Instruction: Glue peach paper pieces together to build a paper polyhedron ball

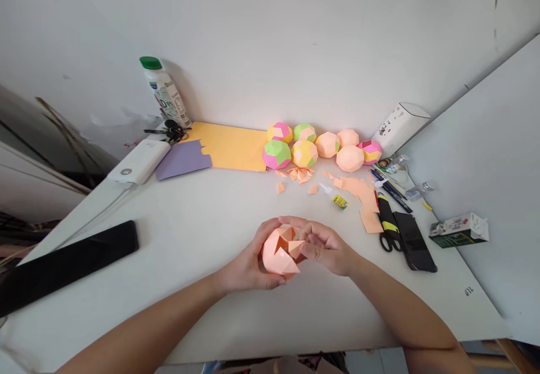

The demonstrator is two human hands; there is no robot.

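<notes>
Above the near part of the table, my left hand is wrapped round a peach paper ball with flat facets. The ball is open on its right side, with a jagged, pointed edge. My right hand pinches a small peach paper piece between thumb and fingers at that opening. Whether the piece is joined to the ball I cannot tell. Beyond the hands lie a small glue bottle, loose peach paper pieces and a folded peach paper shape.
Several faceted paper balls stand along the wall. Left are orange card, purple card, a bottle, a white power bank and a black slab. Right are peach scraps, scissors, a phone and a carton.
</notes>
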